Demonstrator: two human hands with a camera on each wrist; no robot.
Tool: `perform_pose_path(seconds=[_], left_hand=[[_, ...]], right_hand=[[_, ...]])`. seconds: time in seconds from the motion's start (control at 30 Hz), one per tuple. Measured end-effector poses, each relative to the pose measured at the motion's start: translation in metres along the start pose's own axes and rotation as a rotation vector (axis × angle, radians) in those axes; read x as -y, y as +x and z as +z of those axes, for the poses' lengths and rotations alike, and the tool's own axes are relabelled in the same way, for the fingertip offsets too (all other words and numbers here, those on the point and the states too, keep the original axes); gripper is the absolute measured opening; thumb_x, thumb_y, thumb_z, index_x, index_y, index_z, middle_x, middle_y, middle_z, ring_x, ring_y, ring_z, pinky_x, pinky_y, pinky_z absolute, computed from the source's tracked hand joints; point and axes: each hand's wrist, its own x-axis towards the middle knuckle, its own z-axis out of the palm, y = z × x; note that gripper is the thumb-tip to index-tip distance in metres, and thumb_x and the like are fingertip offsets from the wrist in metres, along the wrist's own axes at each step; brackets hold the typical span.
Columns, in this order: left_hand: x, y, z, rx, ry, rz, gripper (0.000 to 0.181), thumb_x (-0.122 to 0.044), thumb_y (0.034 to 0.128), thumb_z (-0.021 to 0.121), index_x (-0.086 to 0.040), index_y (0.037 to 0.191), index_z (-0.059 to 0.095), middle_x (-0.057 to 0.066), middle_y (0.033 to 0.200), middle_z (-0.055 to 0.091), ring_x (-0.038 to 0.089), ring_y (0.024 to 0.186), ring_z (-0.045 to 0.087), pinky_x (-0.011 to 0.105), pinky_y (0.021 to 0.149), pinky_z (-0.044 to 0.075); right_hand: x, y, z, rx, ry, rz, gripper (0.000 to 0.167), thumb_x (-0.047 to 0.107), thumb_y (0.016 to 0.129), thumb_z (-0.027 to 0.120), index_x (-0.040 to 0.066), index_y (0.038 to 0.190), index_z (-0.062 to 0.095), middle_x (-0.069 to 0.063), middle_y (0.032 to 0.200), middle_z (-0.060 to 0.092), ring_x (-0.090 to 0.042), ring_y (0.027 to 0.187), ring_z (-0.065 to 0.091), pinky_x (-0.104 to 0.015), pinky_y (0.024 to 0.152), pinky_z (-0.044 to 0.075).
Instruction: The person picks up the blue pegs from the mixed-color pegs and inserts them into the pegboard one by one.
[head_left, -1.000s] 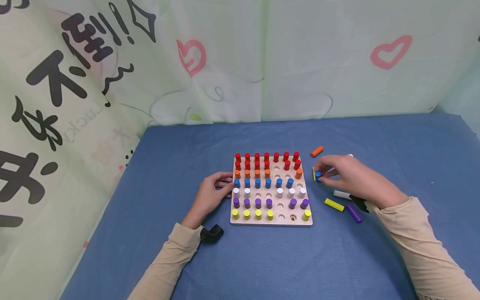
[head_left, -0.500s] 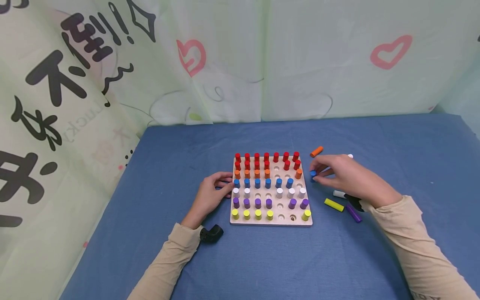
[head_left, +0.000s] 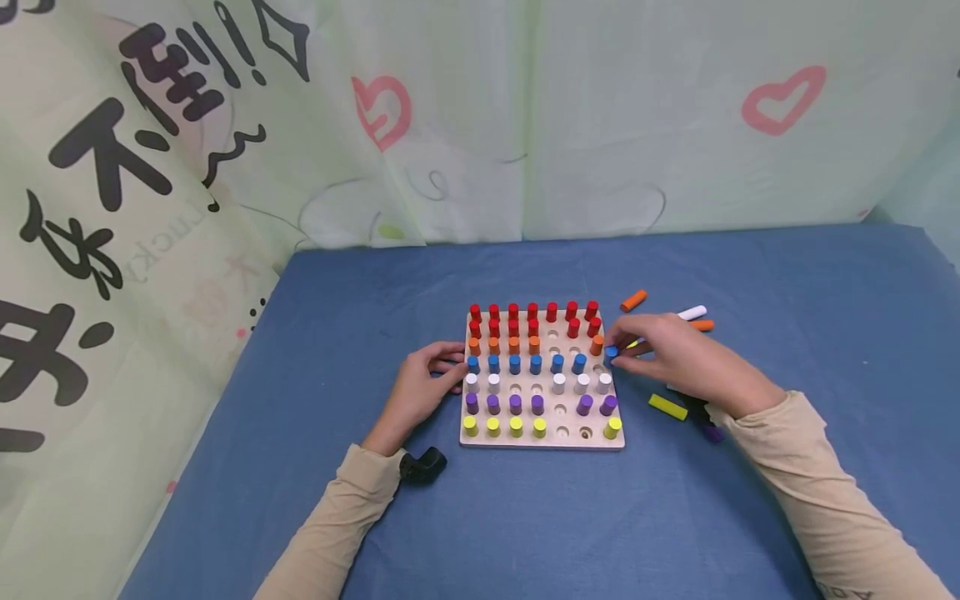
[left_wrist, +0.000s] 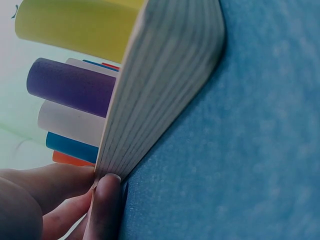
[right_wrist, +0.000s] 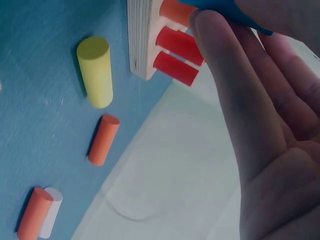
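Observation:
A square wooden pegboard (head_left: 540, 443) lies on the blue cloth, filled with rows of red, orange, blue, white, purple and yellow pegs. My left hand (head_left: 420, 387) holds the board's left edge. In the left wrist view, its fingertips (left_wrist: 107, 192) meet the layered wooden side. My right hand (head_left: 678, 358) pinches a blue peg (head_left: 611, 355) between thumb and fingers at the right end of the blue row. The right wrist view shows that blue peg (right_wrist: 232, 9) tilted above the board; whether it touches the hole is hidden.
Right of the board lie loose pegs: orange (head_left: 633, 301), white (head_left: 692, 312), another orange (head_left: 702, 326), yellow (head_left: 667, 407) and purple (head_left: 712, 432), partly hidden by the wrist. Another yellow peg (right_wrist: 95, 72) lies beside the board. A printed curtain (head_left: 570, 125) hangs behind the table.
My right hand has lifted the blue peg from the cloth and carried it left to the board's right edge. The left hand stays in place.

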Motion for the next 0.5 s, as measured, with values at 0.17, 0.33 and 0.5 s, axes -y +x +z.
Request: perform_pose_path(seconds=[0.17,0.33,0.5], left_hand=[[-0.0003,-0.0002,-0.0006,0.0,0.008,-0.004,0.035,-0.014,0.0932,0.07,-0.006,0.127,0.064,0.01,0.108,0.067,0.016,0.084,0.066,0.027,0.069,0.061],[-0.0002,0.0003,-0.0005,0.002,0.003,-0.002,0.035,-0.014,0.0933,0.07,-0.006,0.127,0.064,0.01,0.108,0.067,0.016,0.084,0.066,0.027,0.069,0.061],[-0.0004,0.0,-0.0009,0.003,-0.005,-0.001,0.035,-0.013,0.0933,0.07,-0.005,0.127,0.064,0.01,0.108,0.067,0.015,0.085,0.066,0.027,0.069,0.061]], right_hand=[[0.0009,0.0009,0.0036,-0.008,-0.006,-0.027,0.019,0.0,0.085,0.076,0.007,0.101,0.067,0.0,0.097,0.071,-0.019,0.092,0.072,-0.039,0.081,0.06],[0.0008,0.0009,0.0059,-0.02,-0.014,-0.033,0.02,-0.001,0.084,0.076,0.008,0.1,0.068,0.0,0.097,0.072,-0.018,0.091,0.072,-0.038,0.081,0.06],[0.0012,0.0022,0.0074,-0.005,-0.009,-0.023,0.021,-0.001,0.085,0.075,0.007,0.102,0.068,-0.001,0.098,0.072,-0.018,0.092,0.071,-0.038,0.081,0.06]])
